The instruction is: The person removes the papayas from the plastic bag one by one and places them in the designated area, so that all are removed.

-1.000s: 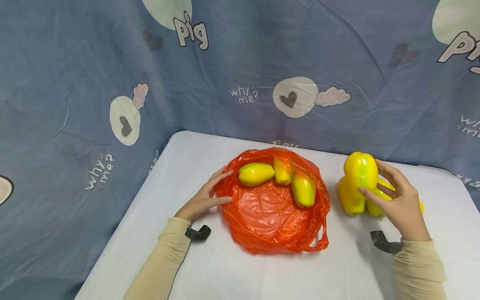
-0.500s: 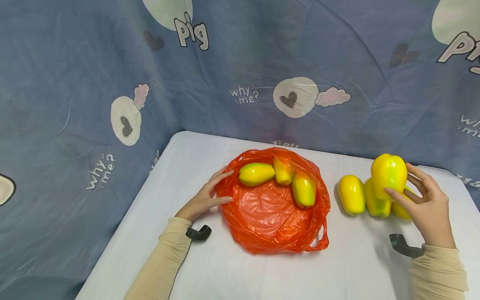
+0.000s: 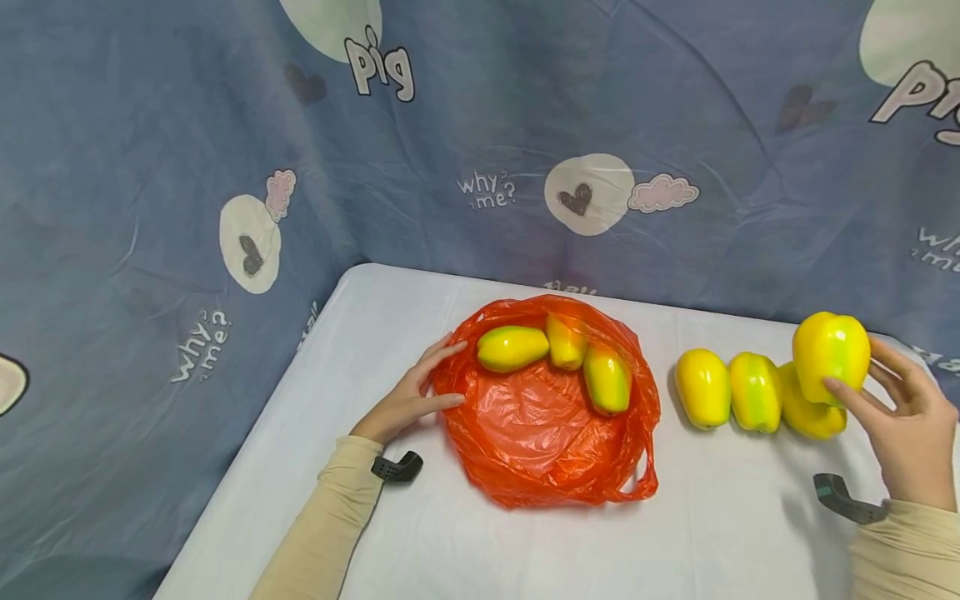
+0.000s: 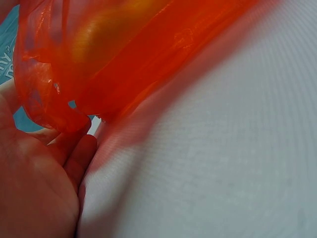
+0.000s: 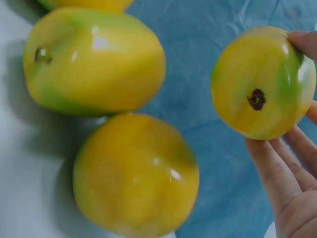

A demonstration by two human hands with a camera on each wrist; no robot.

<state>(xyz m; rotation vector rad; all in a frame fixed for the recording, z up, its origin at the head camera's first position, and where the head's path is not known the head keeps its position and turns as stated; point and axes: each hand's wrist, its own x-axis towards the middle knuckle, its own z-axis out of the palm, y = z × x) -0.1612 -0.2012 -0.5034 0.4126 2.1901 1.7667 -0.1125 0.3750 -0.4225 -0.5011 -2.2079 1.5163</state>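
Note:
In the head view a red plastic bag lies with its mouth spread wide, three yellow-green papayas inside against its far and right sides. My left hand rests on the bag's left side, fingers and thumb extended and apart. The left wrist view shows the fingers touching the thin red plastic. At the far right, my right hand grips a papaya between thumb and fingers, raised above the table. The right wrist view shows this papaya's brown stem scar.
Three papayas stand in a row right of the bag: a left one, a middle one and a right one, partly behind the held fruit. A white cloth covers the table. Blue printed fabric hangs behind.
My right hand has moved right with the papaya, past the fruits on the table, uncovering more of the row. The left hand and the bag have stayed in place.

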